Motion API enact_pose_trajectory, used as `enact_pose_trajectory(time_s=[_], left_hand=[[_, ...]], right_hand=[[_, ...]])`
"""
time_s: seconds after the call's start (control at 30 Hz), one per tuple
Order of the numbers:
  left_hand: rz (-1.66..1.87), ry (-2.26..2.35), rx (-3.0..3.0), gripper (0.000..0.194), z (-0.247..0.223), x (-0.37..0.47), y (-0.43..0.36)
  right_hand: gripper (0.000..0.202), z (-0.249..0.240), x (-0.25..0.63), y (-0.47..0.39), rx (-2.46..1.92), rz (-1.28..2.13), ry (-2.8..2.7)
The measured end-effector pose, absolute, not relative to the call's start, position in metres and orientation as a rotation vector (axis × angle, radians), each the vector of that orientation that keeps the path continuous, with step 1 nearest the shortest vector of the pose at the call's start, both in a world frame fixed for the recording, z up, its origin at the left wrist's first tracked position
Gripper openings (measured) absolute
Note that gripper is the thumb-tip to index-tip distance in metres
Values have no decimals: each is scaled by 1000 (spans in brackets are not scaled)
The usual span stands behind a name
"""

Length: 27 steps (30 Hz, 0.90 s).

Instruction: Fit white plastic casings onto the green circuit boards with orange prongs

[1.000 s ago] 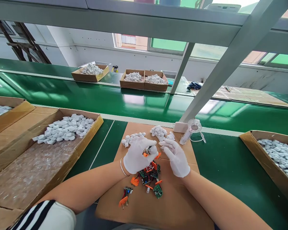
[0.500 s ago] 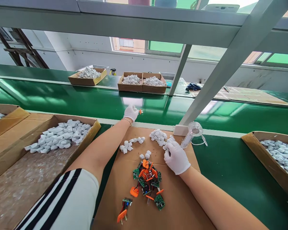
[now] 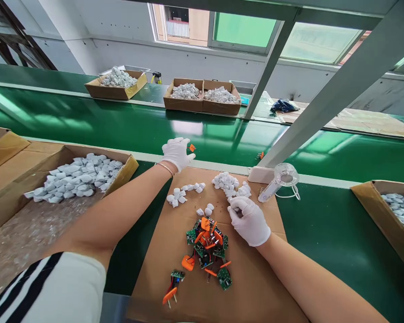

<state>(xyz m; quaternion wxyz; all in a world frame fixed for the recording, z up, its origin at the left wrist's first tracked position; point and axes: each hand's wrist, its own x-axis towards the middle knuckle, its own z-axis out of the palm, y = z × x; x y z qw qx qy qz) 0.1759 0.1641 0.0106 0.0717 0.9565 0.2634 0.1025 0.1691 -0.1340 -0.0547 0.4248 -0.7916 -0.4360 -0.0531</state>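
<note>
My left hand [image 3: 177,152], in a white glove, reaches forward over the green conveyor belt [image 3: 121,130] and pinches a small orange part [image 3: 191,147] at its fingertips. My right hand [image 3: 249,220], also gloved, rests on the cardboard sheet [image 3: 252,278] with its fingers curled at the near edge of a pile of white plastic pieces [image 3: 226,181]. White glove against white pieces hides whether it holds one. Just left of the right hand lies a heap of green circuit boards with orange parts [image 3: 206,242].
A second small group of white pieces [image 3: 180,195] lies on the sheet. Open cardboard boxes of white pieces stand at left [image 3: 126,168] and right [image 3: 365,190], with more across the belt [image 3: 202,105]. A small clear fan [image 3: 280,178] lies by a slanted metal post [image 3: 309,112]. Another orange part [image 3: 261,155] sits on the belt.
My left hand left the heap, where both hands met, and stretched out to the belt with an orange part. My right hand dropped to the white pile and curled its fingers.
</note>
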Motion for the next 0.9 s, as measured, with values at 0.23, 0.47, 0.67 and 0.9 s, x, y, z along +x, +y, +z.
enact_pose_trajectory(time_s=[0.23,0.47,0.67,0.9], left_hand=[[-58,336,2902,26,17,83,45],[-55,503,2782,14,-2,82,30],[117,391,2625,26,-7,83,37],[405,80,2295,27,-17,78,39]], right_hand=[[16,-55,164,-137,-1859,-47,-922],[13,-57,164,-139,-1725,265,-769],[17,-59,164,-139,-1594,418,-563],[35,-46,164,-135,-1486,626,-557]])
